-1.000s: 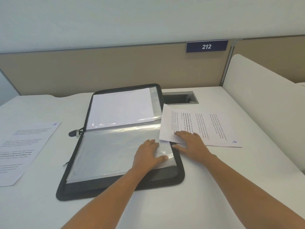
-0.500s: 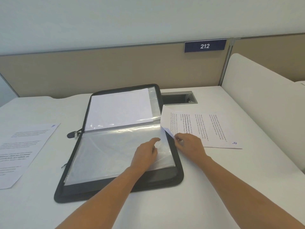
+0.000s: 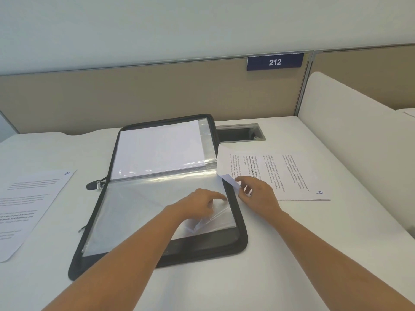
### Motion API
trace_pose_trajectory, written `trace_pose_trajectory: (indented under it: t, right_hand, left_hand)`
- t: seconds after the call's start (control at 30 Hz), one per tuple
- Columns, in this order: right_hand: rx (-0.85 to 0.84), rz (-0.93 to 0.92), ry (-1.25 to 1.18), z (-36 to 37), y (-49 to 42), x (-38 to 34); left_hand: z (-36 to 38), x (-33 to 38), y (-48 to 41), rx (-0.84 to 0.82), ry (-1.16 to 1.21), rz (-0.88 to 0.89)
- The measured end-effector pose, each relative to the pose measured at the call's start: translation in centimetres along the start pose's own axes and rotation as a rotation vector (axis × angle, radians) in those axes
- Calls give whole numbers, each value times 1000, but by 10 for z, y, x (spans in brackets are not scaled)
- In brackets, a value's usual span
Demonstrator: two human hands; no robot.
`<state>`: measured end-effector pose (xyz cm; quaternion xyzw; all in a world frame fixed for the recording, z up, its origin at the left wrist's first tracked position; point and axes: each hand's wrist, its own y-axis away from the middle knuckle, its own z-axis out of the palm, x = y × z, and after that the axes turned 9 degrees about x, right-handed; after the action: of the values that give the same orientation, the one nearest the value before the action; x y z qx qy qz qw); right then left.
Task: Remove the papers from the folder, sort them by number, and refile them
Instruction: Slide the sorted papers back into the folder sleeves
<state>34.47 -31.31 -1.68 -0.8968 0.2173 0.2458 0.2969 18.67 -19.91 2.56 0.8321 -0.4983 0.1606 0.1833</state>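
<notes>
An office cubicle is indicated by beige partition panels (image 3: 146, 95), a numbered desk sign (image 3: 275, 61), and a white desk (image 3: 224, 288).

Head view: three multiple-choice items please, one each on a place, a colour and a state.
1. The sheet marked 9 lies: A left of the folder; B right of it; C inside it.
2. The 212 sign is: A red; B green; C dark blue.
3. The right hand: A lies flat; B holds a pen; C pinches the sheet's corner.
Key: B, it lies past the folder's right edge; C, white digits on dark blue; C, its corner curls up between thumb and finger.
</notes>
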Motion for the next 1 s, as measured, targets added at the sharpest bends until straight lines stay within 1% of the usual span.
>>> trace_pose_trajectory:
  t: [0.27,0.4,0.5,0.6,0.67,0.77,0.9,1.0]
  right_hand:
    - [-7,-2,-28,0,2,2]
    - [-55,-18,-1,1,1,2]
    - [-122,-20,41,2,0,1]
    - [-265,-49,64,1,-3,-5]
    - [-378,-74,82,-1,-7,-10]
    - [-501,-127,91,-4,-15,-18]
    - [-616,-216,103,-8,-22,-25]
    - [-656,-213,85,-6,-22,-27]
  left_hand:
    - [0,-2,-3,96,-42,-23]
    - [-2,0,1,227,-152,68]
    - [-5,1,5,300,-146,132]
    - [-7,1,5,249,-99,181]
    - [-7,3,4,203,-87,169]
    - [-8,5,4,184,-32,174]
    - [-9,9,3,159,35,210]
    - [-10,10,2,153,86,225]
